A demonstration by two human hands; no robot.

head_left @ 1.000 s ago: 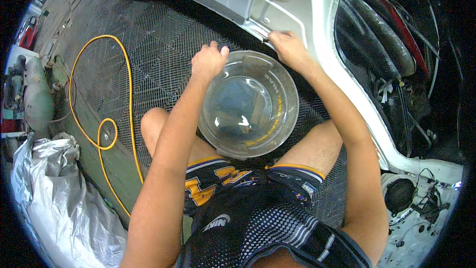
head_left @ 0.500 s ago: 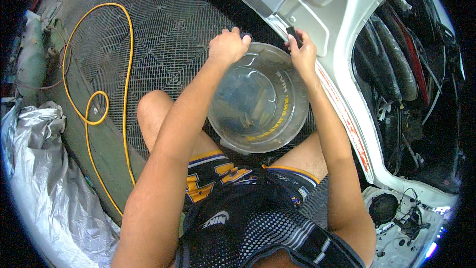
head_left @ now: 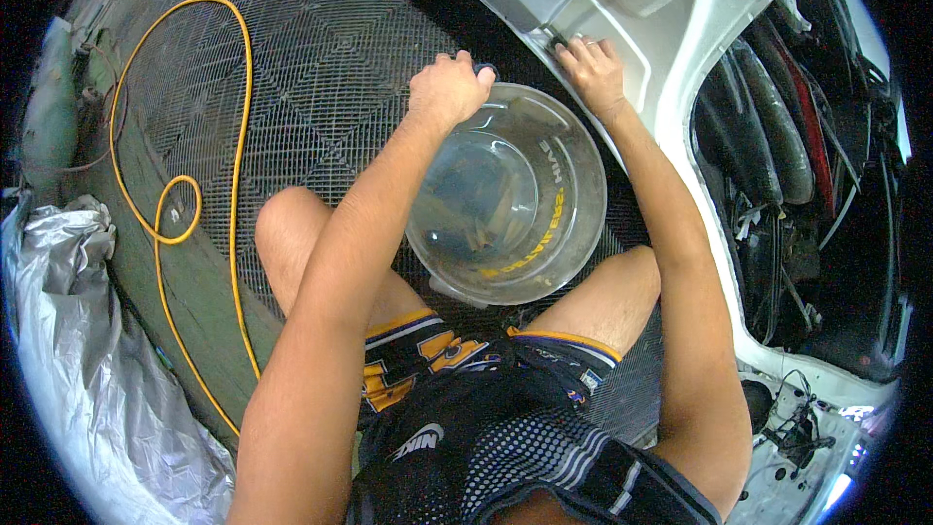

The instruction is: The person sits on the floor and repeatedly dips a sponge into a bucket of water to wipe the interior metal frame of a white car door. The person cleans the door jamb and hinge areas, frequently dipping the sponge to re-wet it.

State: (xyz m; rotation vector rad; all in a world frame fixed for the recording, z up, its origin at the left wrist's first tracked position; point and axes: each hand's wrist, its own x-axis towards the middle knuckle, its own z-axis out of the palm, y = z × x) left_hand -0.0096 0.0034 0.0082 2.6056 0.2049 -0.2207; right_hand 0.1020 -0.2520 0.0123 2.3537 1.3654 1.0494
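A clear round bucket (head_left: 580,219) stands between my knees, with water and yellow lettering visible in it. Over its far left rim my left hand (head_left: 449,87) is closed around something dark blue, mostly hidden under the fingers. Farther right, my right hand (head_left: 590,70) holds a small black block (head_left: 556,37) against the inner edge of the car's silver-white door sill (head_left: 671,126). Its fingers bend over the block and cover most of it.
A yellow hose (head_left: 246,78) loops over the black grid floor mat (head_left: 321,87) on the left. Silver sheeting (head_left: 87,321) lies at the lower left, below a green cylinder (head_left: 51,107). Dark parts (head_left: 768,117) fill the car's opening on the right.
My right hand has moved slightly up and left with the black block, from above the sill to its edge, and turned palm down. My left hand has stayed at the bucket rim.
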